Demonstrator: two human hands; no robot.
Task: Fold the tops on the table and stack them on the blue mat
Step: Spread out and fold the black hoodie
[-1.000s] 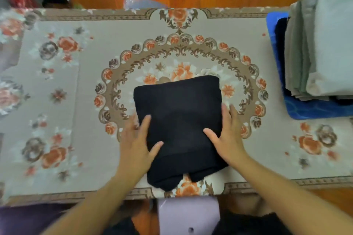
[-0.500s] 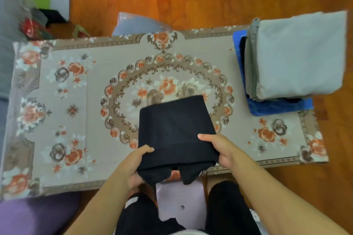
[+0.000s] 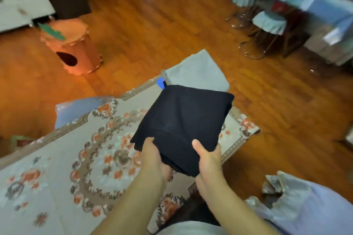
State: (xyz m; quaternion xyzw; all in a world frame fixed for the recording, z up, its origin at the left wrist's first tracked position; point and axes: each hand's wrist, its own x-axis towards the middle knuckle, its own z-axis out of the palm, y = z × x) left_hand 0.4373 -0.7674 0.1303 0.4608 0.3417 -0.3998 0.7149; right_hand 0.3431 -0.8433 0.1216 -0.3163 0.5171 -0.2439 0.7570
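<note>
The near edge of a folded black top [image 3: 183, 120] is gripped by both hands: the left hand [image 3: 152, 156] is curled under its near left corner, and the right hand [image 3: 209, 160] is clamped on the near right corner, thumb laid on top and fingers hidden beneath. The top is held off the table [image 3: 57, 158], tilted up and away, its far edge reaching over a stack of folded clothes [image 3: 196, 72] at the table's far right end. Only a small corner of the blue mat [image 3: 160, 83] is seen beside that stack, which is topped by a pale grey piece.

The carry to the stack appears to be under way. Two risks are judged likely — the fold may slip open, since only the near edge is held and the far layers hang unsupported; and the top may be set down off-centre, because the stack is largely hidden behind it. A skewed landing could tip the pile toward the wooden floor [image 3: 267, 101] just beyond the table's edge.
</note>
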